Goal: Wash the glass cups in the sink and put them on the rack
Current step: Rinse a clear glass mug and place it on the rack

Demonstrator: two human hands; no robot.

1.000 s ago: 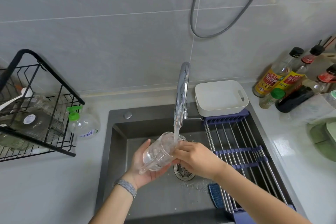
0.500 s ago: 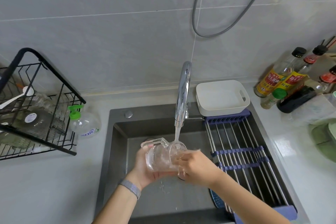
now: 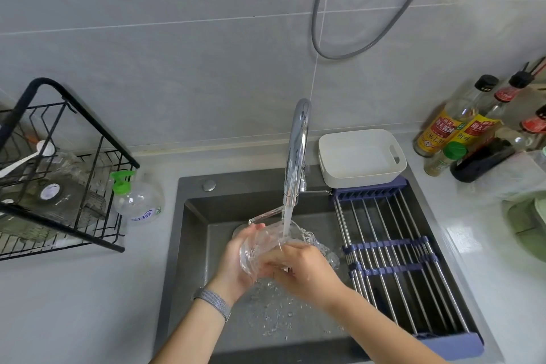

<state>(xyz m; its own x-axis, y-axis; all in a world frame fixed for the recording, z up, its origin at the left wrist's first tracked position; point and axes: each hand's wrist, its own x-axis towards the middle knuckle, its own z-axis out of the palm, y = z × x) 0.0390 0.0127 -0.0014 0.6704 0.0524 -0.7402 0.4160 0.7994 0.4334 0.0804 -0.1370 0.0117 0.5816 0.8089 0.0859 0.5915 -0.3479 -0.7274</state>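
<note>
The left hand point(image 3: 236, 260) was wrapped around the body of the glass cup point(image 3: 260, 248), cradling it from below and from the far side, while the right hand point(image 3: 304, 269) was closed over the near part of the glass, fingers point(image 3: 274, 258) pressed to its wall; how far they reached inside the mouth could not be told through the spray. The cup sat between the two palms, over the sink point(image 3: 192, 233), with its handle point(image 3: 266, 213) jutting up and away just above the left thumb. The stream from the faucet point(image 3: 297, 151) struck the cup right above the grip and burst outward past the right knuckles. Judged from this, the step was the rinse, and it would go best if the left hand kept the firm hold and did the turning, so that the water swept the whole wall, while the right rubbed lightly without taking weight. Wet glass is slippery, so the handle seemed the safer anchor before any lift. The roll-up rack point(image 3: 393, 245) lay just beyond the right wrist; the black wire rack point(image 3: 68, 186) stood well off to the left of the holding hand.
</note>
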